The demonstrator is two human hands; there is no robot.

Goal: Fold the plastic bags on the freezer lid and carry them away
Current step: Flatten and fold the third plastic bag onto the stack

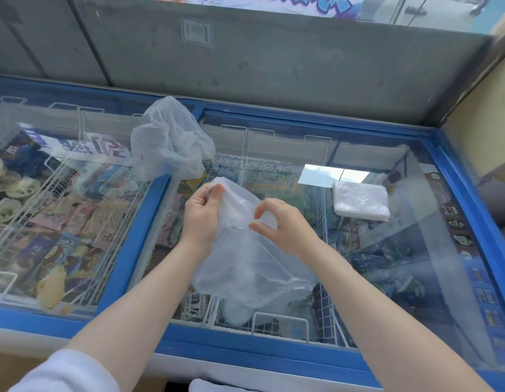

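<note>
Head view: blue-framed glass freezer lid (pixel 149 222) below grey concrete wall (pixel 274 58).

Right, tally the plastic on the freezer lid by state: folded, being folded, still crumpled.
Folded stack: 1
Bag being folded, pinched by the left hand and right hand: 1
Crumpled bag: 1
Total: 3
</note>
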